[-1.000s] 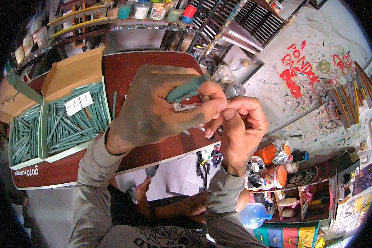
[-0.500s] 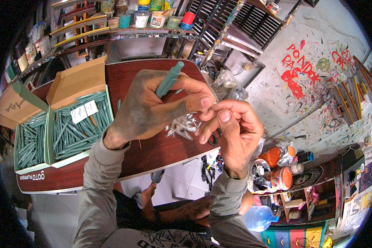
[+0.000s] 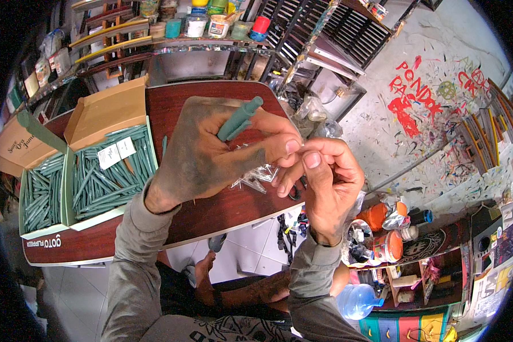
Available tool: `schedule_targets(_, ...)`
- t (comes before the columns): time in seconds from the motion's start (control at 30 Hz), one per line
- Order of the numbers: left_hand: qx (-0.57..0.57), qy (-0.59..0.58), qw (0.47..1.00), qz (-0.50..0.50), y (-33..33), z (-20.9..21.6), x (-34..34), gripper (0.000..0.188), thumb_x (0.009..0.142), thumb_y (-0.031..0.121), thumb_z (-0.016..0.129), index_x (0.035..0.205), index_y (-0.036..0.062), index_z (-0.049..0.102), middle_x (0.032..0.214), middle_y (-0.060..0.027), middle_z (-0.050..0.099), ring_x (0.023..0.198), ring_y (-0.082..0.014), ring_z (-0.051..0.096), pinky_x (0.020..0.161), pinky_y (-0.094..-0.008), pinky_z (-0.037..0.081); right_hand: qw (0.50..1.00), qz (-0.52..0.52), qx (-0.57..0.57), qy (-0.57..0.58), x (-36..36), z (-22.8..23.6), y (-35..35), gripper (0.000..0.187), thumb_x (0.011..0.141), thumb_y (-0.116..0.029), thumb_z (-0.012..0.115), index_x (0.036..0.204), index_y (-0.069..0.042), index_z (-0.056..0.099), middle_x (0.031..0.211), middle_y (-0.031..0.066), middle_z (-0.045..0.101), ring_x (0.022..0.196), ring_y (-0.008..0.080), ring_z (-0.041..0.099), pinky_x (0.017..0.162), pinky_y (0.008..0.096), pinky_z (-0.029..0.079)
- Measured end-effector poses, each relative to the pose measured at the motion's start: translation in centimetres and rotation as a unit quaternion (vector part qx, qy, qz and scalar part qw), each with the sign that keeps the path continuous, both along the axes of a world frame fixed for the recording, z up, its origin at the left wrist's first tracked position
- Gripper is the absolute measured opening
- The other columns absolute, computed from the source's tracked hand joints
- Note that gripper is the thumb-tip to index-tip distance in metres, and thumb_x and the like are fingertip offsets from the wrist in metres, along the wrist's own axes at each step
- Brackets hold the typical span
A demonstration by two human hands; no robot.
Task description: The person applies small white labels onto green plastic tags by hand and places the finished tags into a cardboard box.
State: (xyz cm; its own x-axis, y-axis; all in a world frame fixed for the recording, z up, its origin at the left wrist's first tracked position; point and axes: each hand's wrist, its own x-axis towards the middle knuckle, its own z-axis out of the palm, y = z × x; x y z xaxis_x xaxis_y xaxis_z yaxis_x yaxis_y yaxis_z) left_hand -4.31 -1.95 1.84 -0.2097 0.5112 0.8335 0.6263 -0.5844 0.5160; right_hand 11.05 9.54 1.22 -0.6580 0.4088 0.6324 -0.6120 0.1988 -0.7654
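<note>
Green pen (image 3: 239, 118) clamped in left hand (image 3: 202, 149)

Head view: I see it above the table (image 3: 202, 219). The right hand (image 3: 332, 181), thumb and forefinger together, meets the left; whether they pinch anything, I cannot tell.

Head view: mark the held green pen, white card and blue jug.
Held green pen (image 3: 237, 119), head view, on the barrel.
White card (image 3: 108, 156), head view, left half.
Blue jug (image 3: 354, 301), head view, its body.

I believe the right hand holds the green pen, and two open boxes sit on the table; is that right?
Not quite: the head view shows the left hand holding the green pen; the two open boxes do sit on the table.
</note>
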Motion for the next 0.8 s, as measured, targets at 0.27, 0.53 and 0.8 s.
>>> schedule_targets(0.27, -0.004, -0.016, 1.000, 0.004, -0.2, 0.4, 0.3, 0.016, 0.087, 0.016, 0.074, 0.094, 0.0017, 0.075, 0.082, -0.0086, 0.073, 0.070, -0.0165, 0.067, 0.062, -0.0289, 0.052, 1.000, -0.008, 0.013, -0.006, 0.0, 0.1, -0.1, 0.016, 0.098, -0.007, 0.060, 0.107, 0.007, 0.060, 0.089, 0.0166, 0.071, 0.063, 0.0155, 0.064, 0.058, 0.0276, 0.053)
schedule_targets(0.53, -0.067, -0.084, 0.994, -0.018, -0.5, 0.6, 0.3, 0.013, 0.087, 0.014, 0.074, 0.092, 0.0013, 0.075, 0.088, -0.0077, 0.073, 0.078, -0.0150, 0.064, 0.067, -0.0301, 0.050, 1.000, -0.009, -0.001, -0.012, -0.2, 0.0, 0.1, 0.015, 0.099, -0.007, 0.058, 0.107, 0.006, 0.062, 0.089, 0.0178, 0.071, 0.061, 0.0157, 0.063, 0.056, 0.0281, 0.053)
schedule_targets(0.8, -0.029, -0.052, 0.998, -0.029, 0.2, -0.1, -0.2, 0.019, 0.087, 0.018, 0.075, 0.095, 0.0014, 0.075, 0.086, -0.0094, 0.074, 0.076, -0.0165, 0.068, 0.067, -0.0289, 0.052, 1.000, -0.021, 0.006, -0.018, 0.0, 0.2, 0.1, 0.015, 0.099, -0.008, 0.060, 0.104, 0.005, 0.063, 0.088, 0.0180, 0.071, 0.060, 0.0156, 0.063, 0.055, 0.0278, 0.053)
